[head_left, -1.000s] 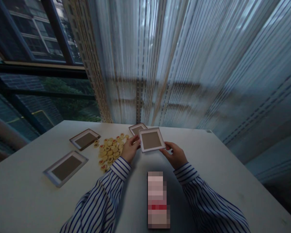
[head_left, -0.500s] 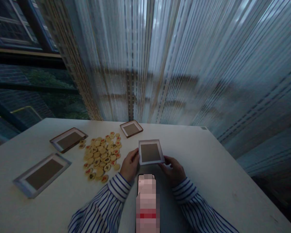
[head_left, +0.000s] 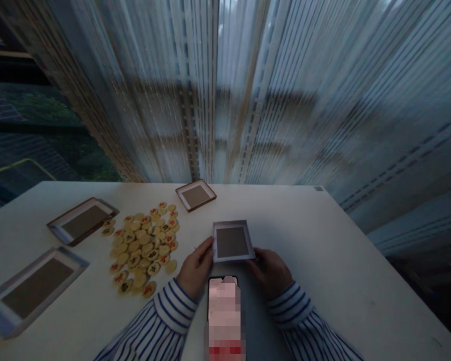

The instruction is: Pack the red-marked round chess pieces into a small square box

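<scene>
A shallow square box tray (head_left: 232, 241) with pale walls and a grey-brown bottom is between my hands at the middle of the table. My left hand (head_left: 196, 268) grips its left side, thumb along the edge. At its lower right corner, my right hand (head_left: 272, 271) holds it with fingers partly hidden. Left of my left hand lies a loose heap of round wooden Chinese chess pieces (head_left: 145, 245), some showing red or black characters. Just below the tray, a phone (head_left: 223, 311) with a pixelated screen lies between my forearms.
Another pale tray (head_left: 35, 286) lies at the near left. A brown-edged tray (head_left: 83, 220) sits behind it, touching or close to a few pieces. A smaller brown-edged tray (head_left: 196, 194) is at the table's back edge. String curtains (head_left: 225, 100) hang behind the white table (head_left: 342, 281).
The camera view has shifted, so the pieces and left trays appear farther left. Both hands keep hold of the tray, which appears slightly lower in view.
</scene>
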The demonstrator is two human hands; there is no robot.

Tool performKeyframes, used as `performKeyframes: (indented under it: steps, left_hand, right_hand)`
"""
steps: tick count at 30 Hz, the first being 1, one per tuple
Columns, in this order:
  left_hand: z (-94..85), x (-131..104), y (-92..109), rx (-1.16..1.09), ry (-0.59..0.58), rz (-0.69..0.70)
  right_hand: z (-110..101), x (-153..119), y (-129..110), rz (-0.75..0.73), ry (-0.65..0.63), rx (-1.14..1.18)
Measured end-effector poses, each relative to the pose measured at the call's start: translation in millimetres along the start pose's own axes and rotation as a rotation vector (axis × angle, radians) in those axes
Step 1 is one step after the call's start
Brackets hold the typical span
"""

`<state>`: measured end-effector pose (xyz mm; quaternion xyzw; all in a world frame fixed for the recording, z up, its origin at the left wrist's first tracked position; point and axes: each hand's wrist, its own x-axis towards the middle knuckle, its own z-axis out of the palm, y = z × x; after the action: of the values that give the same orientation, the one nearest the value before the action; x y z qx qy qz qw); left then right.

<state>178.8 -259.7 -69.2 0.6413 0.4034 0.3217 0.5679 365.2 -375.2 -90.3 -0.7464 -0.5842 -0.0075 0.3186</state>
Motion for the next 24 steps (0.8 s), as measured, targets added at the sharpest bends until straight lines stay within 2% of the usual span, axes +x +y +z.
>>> performKeyframes:
  steps: [3,7,15,19,20,24]
  left_hand:
    - [2.8,0.1,-6.3,0.012,0.013,0.003]
    - [5.1,0.4,-9.6,0.026,0.022,0.01]
    - [1.5,-9.8,0.4,0.066,0.045,0.038]
    - [-7.5,-32.5,0.9,0.123,0.055,0.037]
    - [-10.7,-40.8,-0.1,0.14,0.065,0.034]
    - [-21.8,-77.8,-5.8,0.203,0.04,0.005]
  right_hand:
    - [0.3,-1.0,-0.3,0.025,0.037,-0.041]
    - [2.4,-2.2,0.5,-0.011,0.014,-0.08]
    - [1.7,-0.6,-5.5,0.047,0.031,-0.107]
    - [-4.2,-7.8,-9.6,0.065,0.043,-0.024]
    - [-6.2,-12.4,-12.6,0.096,0.078,0.007]
    - [-12.8,-38.7,-33.6,0.08,-0.069,0.083]
